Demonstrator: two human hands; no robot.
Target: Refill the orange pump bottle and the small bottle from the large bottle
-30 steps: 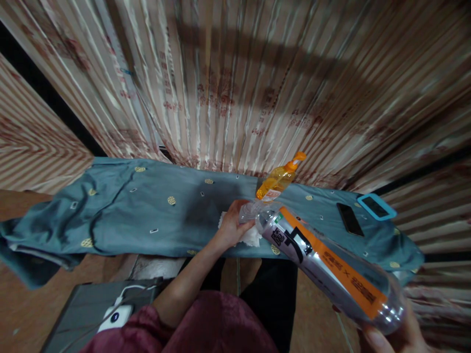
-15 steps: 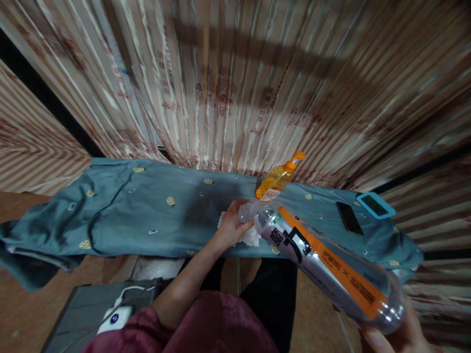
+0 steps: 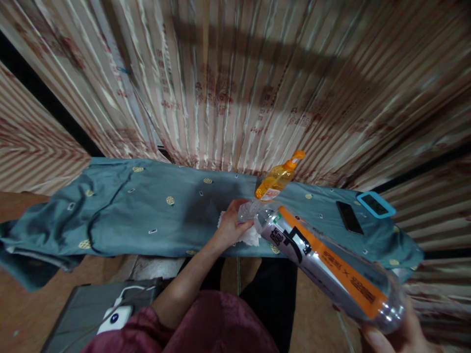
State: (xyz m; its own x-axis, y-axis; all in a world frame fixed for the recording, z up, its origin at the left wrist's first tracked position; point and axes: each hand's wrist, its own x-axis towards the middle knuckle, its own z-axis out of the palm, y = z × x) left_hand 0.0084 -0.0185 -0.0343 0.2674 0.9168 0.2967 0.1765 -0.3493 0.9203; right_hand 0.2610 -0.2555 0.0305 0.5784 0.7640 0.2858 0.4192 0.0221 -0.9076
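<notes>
My right hand (image 3: 399, 336) grips the base of a large clear plastic bottle (image 3: 327, 267) with an orange and black label, tilted so its mouth points down toward the table. My left hand (image 3: 231, 225) holds a small clear cup (image 3: 247, 212) right at the bottle's mouth, above a white tissue (image 3: 252, 238) lying on the teal cloth (image 3: 147, 211). Just behind the cup stands an orange pump bottle (image 3: 277, 179).
The teal cloth with gold dots covers a long narrow table and hangs off its left end. A black phone (image 3: 349, 218) and a blue-cased phone (image 3: 376, 205) lie at the right. Striped curtains (image 3: 235, 83) hang behind. A white charger (image 3: 112, 318) rests on a grey case lower left.
</notes>
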